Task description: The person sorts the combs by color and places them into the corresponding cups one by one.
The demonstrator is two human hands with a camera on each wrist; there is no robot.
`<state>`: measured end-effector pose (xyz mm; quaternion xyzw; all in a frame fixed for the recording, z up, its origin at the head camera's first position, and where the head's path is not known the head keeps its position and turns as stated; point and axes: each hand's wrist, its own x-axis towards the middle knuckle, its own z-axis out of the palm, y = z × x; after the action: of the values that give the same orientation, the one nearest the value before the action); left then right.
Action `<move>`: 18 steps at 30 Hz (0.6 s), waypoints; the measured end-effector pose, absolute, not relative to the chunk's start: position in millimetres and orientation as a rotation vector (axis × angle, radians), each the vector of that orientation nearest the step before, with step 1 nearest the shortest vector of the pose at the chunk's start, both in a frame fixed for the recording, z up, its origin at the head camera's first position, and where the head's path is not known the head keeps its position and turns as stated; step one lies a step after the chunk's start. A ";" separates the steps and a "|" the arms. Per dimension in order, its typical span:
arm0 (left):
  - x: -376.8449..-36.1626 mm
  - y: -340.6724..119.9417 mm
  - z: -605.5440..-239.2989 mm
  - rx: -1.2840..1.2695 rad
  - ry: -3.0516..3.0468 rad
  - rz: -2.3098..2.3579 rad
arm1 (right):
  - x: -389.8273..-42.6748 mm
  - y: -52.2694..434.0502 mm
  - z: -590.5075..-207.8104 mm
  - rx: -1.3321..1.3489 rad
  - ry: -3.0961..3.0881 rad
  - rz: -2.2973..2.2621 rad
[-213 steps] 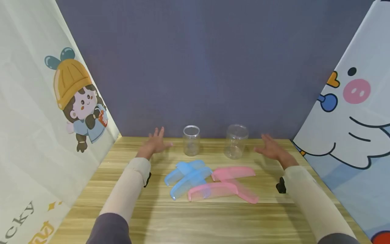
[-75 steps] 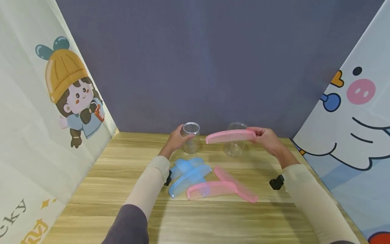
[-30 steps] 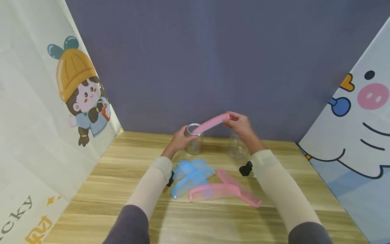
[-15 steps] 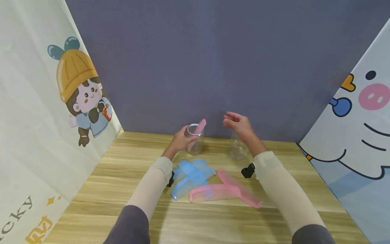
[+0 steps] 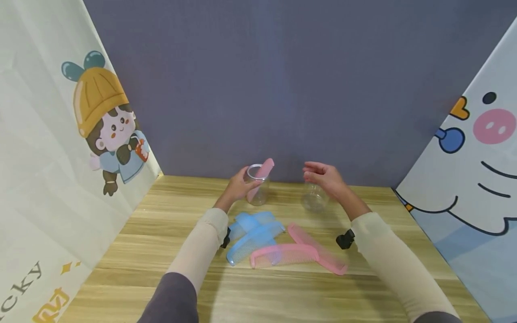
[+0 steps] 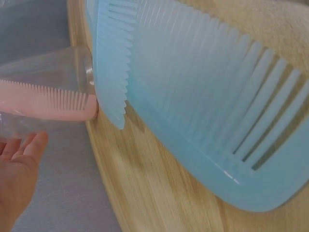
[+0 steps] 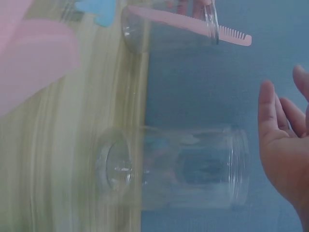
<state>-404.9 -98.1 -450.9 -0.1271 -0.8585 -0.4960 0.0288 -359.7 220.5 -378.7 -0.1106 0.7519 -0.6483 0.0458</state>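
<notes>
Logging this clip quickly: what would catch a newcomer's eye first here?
A pink comb stands tilted in the left clear jar at the back of the wooden table, with the left hand around that jar. In front lie blue combs and pink combs; the right hand hovers open over the empty jar.

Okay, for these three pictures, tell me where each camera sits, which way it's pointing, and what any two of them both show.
Head: worn on the head, facing forward and down at the table; both forearms, left hand and right hand show.
Left wrist: low by the blue combs, facing the jar; only fingertips show.
Right wrist: faces the empty jar; the open palm shows.
Shared: all show the pink comb in the jar.
</notes>
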 end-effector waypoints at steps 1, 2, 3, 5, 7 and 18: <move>-405.0 -98.1 -450.6 -0.396 -2.649 -1.531 | -357.6 223.8 -380.2 -0.350 2.324 -1.941; -405.1 -98.3 -450.3 -0.398 -2.649 -1.531 | -355.4 226.8 -381.5 -0.362 2.350 -1.901; -405.2 -98.4 -450.0 -0.399 -2.648 -1.536 | -353.1 229.6 -382.6 -0.378 2.371 -1.860; -405.1 -98.5 -449.3 -0.403 -2.641 -1.540 | -348.8 234.8 -385.7 -0.403 2.405 -1.780; -404.9 -98.5 -448.7 -0.402 -2.634 -1.543 | -344.9 238.8 -390.2 -0.442 2.414 -1.708; -403.9 -98.8 -450.0 -0.395 -2.643 -1.532 | -323.0 250.6 -426.3 -0.576 2.429 -1.456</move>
<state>-403.9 -98.8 -450.0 -0.1281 -0.8576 -0.4972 0.0306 -323.0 250.6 -426.3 -0.1979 0.8338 -0.4998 0.1257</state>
